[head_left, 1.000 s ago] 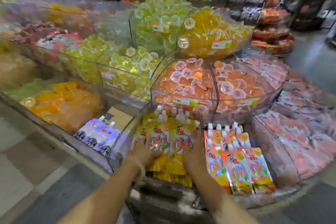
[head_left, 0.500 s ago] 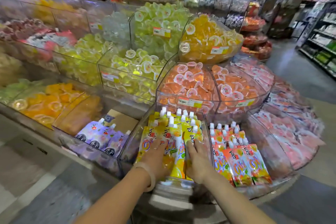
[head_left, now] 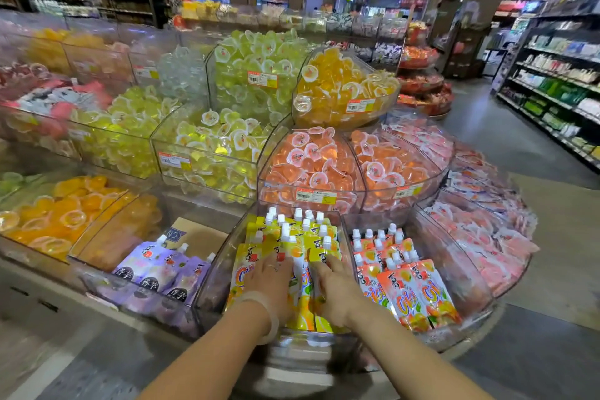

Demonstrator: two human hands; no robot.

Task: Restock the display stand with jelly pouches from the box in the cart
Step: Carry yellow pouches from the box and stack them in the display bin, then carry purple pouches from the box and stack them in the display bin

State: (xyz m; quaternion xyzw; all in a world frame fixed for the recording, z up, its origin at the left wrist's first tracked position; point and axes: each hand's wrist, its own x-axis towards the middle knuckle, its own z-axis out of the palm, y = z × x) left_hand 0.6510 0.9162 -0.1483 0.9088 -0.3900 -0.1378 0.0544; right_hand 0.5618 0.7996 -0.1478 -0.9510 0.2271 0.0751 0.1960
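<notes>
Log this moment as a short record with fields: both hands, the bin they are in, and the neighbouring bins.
left hand: flat on the yellow pouches, fingers straight
right hand: flat on the same pouches, fingers straight
bin in use: clear bin, bottom row, full of yellow spouted pouches
bin to left: purple pouches, partly filled, cardboard showing behind
bin to right: orange pouches
row above: orange jelly cups
cart and box: not in view

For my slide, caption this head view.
Both hands, left and right, press yellow jelly pouches flat in a clear display bin.
</notes>
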